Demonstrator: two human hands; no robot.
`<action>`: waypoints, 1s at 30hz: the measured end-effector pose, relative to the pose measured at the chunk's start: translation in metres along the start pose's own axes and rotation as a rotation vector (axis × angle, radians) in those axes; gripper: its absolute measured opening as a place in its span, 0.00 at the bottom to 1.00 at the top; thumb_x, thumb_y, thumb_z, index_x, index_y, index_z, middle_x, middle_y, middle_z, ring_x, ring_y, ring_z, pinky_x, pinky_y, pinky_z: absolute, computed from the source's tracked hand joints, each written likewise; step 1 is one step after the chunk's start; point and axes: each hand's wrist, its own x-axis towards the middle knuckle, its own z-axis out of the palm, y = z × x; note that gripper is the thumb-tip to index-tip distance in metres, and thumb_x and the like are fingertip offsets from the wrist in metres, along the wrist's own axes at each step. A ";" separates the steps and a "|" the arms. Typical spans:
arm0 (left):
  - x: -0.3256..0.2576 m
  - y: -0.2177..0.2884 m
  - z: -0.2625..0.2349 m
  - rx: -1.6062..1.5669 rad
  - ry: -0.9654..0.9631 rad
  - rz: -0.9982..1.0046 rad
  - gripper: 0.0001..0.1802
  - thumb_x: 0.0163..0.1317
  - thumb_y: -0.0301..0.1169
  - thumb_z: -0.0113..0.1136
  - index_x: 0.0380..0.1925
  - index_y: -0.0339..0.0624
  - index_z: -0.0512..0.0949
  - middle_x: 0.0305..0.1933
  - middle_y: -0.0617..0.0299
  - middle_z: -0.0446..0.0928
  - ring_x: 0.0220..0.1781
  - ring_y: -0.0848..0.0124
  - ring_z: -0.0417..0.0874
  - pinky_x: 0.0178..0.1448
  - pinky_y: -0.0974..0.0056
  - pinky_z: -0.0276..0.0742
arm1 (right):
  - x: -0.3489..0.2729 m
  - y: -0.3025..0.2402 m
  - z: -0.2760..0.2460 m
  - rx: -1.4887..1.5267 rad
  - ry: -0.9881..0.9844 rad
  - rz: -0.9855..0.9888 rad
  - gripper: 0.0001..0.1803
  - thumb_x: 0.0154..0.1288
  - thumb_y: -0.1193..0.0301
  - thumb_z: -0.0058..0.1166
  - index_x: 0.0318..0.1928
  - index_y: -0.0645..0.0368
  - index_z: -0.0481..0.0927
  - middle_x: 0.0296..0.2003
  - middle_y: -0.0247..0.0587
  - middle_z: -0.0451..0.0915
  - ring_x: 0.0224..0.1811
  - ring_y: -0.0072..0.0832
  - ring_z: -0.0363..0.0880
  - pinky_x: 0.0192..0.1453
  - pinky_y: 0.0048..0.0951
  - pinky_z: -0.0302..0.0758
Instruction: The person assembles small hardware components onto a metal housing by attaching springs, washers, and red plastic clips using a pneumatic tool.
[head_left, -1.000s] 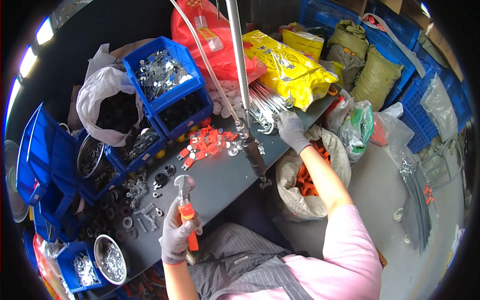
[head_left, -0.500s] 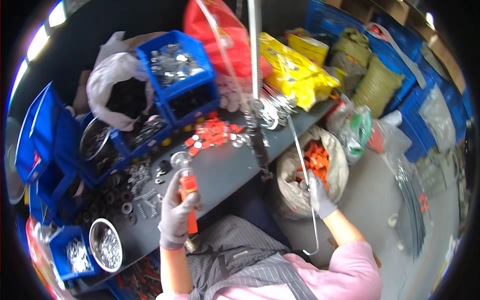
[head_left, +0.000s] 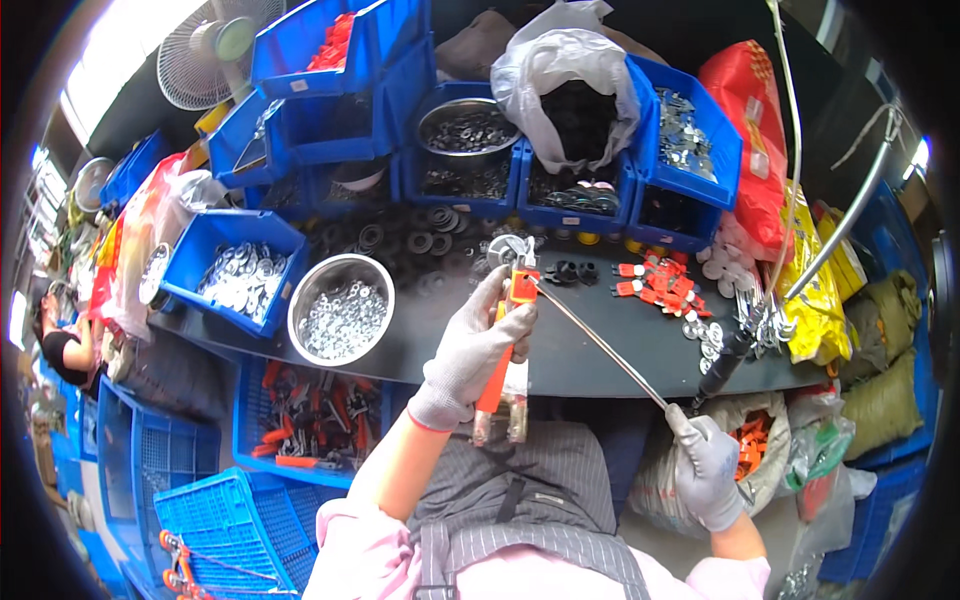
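My left hand, in a grey-white glove, is closed around an orange-handled tool with a round metal head at its top. The tool is held upright over the table's near edge. My right hand, gloved too, grips one end of a thin metal rod. The rod slants up to the left, and its far tip meets the orange part just below the tool's head. Whether the tip sits inside it or only touches it, I cannot tell. Below the tool stand two worn metal prongs.
Orange-red clips lie on the dark table. A steel bowl of small metal parts stands left, beside a blue bin of washers. Stacked blue bins line the back. A black-handled hanging tool and a sack are at the right.
The view has swung to the left. The rod, which hung over the sack apart from the tool, now has its tip at the tool. Both hands keep their holds.
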 end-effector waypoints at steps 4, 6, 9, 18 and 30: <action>0.005 -0.022 -0.031 0.561 0.303 0.357 0.37 0.72 0.33 0.72 0.78 0.38 0.71 0.46 0.62 0.83 0.37 0.71 0.82 0.45 0.60 0.81 | 0.021 -0.015 -0.001 -0.148 -0.095 -0.048 0.37 0.57 0.85 0.58 0.69 0.50 0.87 0.34 0.42 0.83 0.30 0.42 0.84 0.34 0.41 0.79; 0.000 -0.014 -0.027 0.823 0.362 0.495 0.39 0.68 0.36 0.74 0.78 0.39 0.72 0.52 0.52 0.88 0.47 0.61 0.90 0.54 0.57 0.83 | 0.030 -0.019 0.004 -0.160 -0.107 -0.029 0.37 0.58 0.85 0.58 0.69 0.50 0.87 0.34 0.42 0.83 0.30 0.42 0.83 0.34 0.40 0.78; -0.002 -0.005 -0.026 1.228 0.320 0.316 0.40 0.67 0.38 0.73 0.79 0.44 0.72 0.58 0.47 0.89 0.63 0.54 0.91 0.67 0.58 0.83 | 0.026 -0.005 0.025 0.069 -0.146 0.048 0.36 0.63 0.85 0.57 0.72 0.52 0.85 0.34 0.41 0.82 0.29 0.36 0.82 0.34 0.35 0.76; 0.009 -0.007 -0.044 1.132 0.209 0.213 0.39 0.67 0.36 0.73 0.76 0.33 0.75 0.59 0.47 0.81 0.62 0.57 0.85 0.70 0.57 0.77 | 0.021 0.007 0.080 -0.156 -0.116 -0.072 0.29 0.79 0.81 0.54 0.78 0.59 0.78 0.35 0.28 0.79 0.29 0.12 0.68 0.31 0.20 0.68; -0.032 0.017 -0.030 1.166 0.129 0.565 0.33 0.62 0.32 0.74 0.66 0.37 0.74 0.49 0.51 0.88 0.46 0.50 0.95 0.51 0.55 0.89 | 0.012 -0.019 0.082 1.346 -0.278 0.670 0.28 0.84 0.77 0.53 0.80 0.52 0.76 0.33 0.26 0.76 0.28 0.11 0.64 0.30 0.16 0.61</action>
